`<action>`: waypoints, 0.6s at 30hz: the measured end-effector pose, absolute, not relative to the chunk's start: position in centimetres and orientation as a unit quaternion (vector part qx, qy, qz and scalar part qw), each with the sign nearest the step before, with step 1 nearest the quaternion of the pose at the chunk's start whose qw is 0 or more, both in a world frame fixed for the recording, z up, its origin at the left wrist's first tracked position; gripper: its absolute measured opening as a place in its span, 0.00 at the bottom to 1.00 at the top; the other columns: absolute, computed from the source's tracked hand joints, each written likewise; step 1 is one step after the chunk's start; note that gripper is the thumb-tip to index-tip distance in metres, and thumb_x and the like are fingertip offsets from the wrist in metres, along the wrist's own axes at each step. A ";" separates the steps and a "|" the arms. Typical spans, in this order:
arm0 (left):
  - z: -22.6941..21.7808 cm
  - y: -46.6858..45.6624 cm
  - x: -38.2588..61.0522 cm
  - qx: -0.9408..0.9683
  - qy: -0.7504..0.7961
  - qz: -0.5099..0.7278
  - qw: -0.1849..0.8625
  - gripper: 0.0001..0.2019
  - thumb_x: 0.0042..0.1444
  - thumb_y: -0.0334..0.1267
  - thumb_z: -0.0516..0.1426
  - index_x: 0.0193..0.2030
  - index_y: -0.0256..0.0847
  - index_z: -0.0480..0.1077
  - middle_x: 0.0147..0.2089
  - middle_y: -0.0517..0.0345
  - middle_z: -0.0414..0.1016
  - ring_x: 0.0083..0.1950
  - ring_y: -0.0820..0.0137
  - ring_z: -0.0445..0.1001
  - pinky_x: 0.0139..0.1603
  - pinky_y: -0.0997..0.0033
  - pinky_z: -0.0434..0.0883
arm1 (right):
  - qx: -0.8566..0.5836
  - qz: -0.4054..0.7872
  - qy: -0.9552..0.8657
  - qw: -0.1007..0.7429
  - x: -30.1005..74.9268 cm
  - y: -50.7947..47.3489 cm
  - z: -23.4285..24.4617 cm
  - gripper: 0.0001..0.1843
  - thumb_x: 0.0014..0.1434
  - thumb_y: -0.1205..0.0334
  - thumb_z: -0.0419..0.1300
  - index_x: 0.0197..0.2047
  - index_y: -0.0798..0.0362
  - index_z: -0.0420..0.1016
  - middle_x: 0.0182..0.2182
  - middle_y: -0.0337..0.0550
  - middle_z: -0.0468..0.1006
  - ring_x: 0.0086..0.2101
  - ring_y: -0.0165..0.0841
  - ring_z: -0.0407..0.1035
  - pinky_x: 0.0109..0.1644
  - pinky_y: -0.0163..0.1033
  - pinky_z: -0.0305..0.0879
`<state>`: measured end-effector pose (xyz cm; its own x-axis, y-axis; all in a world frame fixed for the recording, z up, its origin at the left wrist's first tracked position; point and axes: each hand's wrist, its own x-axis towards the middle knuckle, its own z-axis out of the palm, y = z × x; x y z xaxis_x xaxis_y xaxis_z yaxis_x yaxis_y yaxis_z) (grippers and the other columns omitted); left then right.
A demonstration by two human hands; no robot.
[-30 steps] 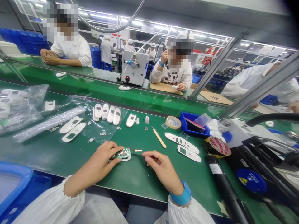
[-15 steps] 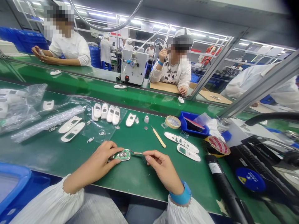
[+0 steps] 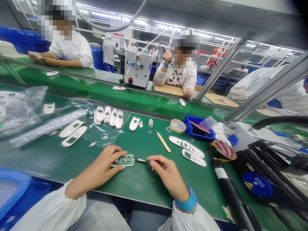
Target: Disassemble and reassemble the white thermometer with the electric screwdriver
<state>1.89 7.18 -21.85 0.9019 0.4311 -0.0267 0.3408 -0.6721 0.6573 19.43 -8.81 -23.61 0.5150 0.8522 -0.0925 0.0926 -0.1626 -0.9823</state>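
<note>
Fingers (image 3: 122, 153) of the left hand (image 3: 102, 170) are drawn narrow on a green circuit board (image 3: 128, 159), thumb along one edge and index along the other. The board sits low over the desk (image 3: 137, 189), directly in front of the worker; its left end is hidden under the hand. From its right end runs a dark lead (image 3: 135, 157) to a small metal cylinder (image 3: 141, 160), just beside the right hand (image 3: 167, 175). Thumb and index there are close together; whether they pinch the cylinder, or something thin and dark below it, I cannot tell.

Further obscured: white shells (image 3: 12, 96) at far left, blurred by clear plastic over them. Cut off: a blue bin (image 3: 14, 192) at lower left and black equipment (image 3: 267, 173) at right. A co-worker (image 3: 261, 85) at right is partly screened by a metal post (image 3: 276, 88).

Differences noted against a second earlier: the board, formerly tilted, lies flatter; the cylinder, then level, slopes down toward the right fingers. Both hands hold nearly the same position. On the green belt (image 3: 154, 98), a white casing (image 3: 119, 88) has shifted left.
</note>
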 end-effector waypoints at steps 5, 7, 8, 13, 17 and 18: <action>-23.1 7.2 1.4 0.924 0.203 0.088 0.313 0.17 0.56 0.46 0.50 0.53 0.54 0.65 0.57 0.55 0.63 0.57 0.59 0.60 0.56 0.56 0.60 | -0.679 0.339 -0.349 0.550 19.4 -8.9 -23.6 0.13 0.53 0.55 0.57 0.37 0.53 0.76 0.25 0.39 0.70 0.28 0.28 0.64 0.34 0.35 0.63; -23.7 7.1 1.2 0.932 0.200 0.096 0.285 0.17 0.56 0.46 0.50 0.53 0.55 0.65 0.57 0.57 0.64 0.58 0.60 0.59 0.58 0.54 0.57 | -0.680 0.339 -0.347 0.549 19.4 -9.0 -23.5 0.13 0.53 0.55 0.57 0.37 0.53 0.76 0.25 0.40 0.70 0.28 0.28 0.64 0.34 0.34 0.63; -24.0 7.1 1.1 0.936 0.198 0.102 0.272 0.17 0.57 0.46 0.49 0.54 0.55 0.64 0.57 0.58 0.64 0.58 0.60 0.58 0.59 0.54 0.57 | -0.680 0.341 -0.346 0.549 19.4 -9.0 -23.5 0.13 0.53 0.55 0.57 0.37 0.53 0.76 0.26 0.39 0.70 0.28 0.28 0.64 0.34 0.34 0.63; -24.4 6.7 0.7 0.947 0.179 0.118 0.238 0.19 0.58 0.45 0.48 0.56 0.51 0.62 0.58 0.57 0.64 0.59 0.61 0.59 0.58 0.56 0.59 | -0.680 0.343 -0.343 0.550 19.4 -9.1 -23.3 0.13 0.53 0.55 0.57 0.37 0.54 0.76 0.25 0.39 0.69 0.28 0.28 0.63 0.34 0.35 0.62; -24.3 6.7 0.7 0.949 0.177 0.123 0.229 0.19 0.59 0.44 0.48 0.57 0.50 0.61 0.58 0.58 0.64 0.59 0.62 0.58 0.59 0.57 0.59 | -0.677 0.343 -0.343 0.553 19.3 -9.3 -23.1 0.13 0.53 0.55 0.57 0.37 0.53 0.76 0.25 0.39 0.69 0.28 0.28 0.63 0.35 0.35 0.62; -24.2 6.6 0.8 0.950 0.175 0.124 0.229 0.19 0.59 0.43 0.48 0.57 0.50 0.61 0.58 0.58 0.65 0.59 0.62 0.58 0.59 0.57 0.59 | -0.677 0.342 -0.342 0.555 19.3 -9.4 -23.1 0.13 0.53 0.55 0.57 0.37 0.53 0.76 0.25 0.39 0.69 0.28 0.28 0.63 0.35 0.35 0.62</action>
<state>0.78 6.62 -24.22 0.9081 0.3892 0.1547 0.2761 -0.8341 0.4776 19.31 -9.37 -23.13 0.5316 0.8429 -0.0839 0.0827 -0.1503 -0.9852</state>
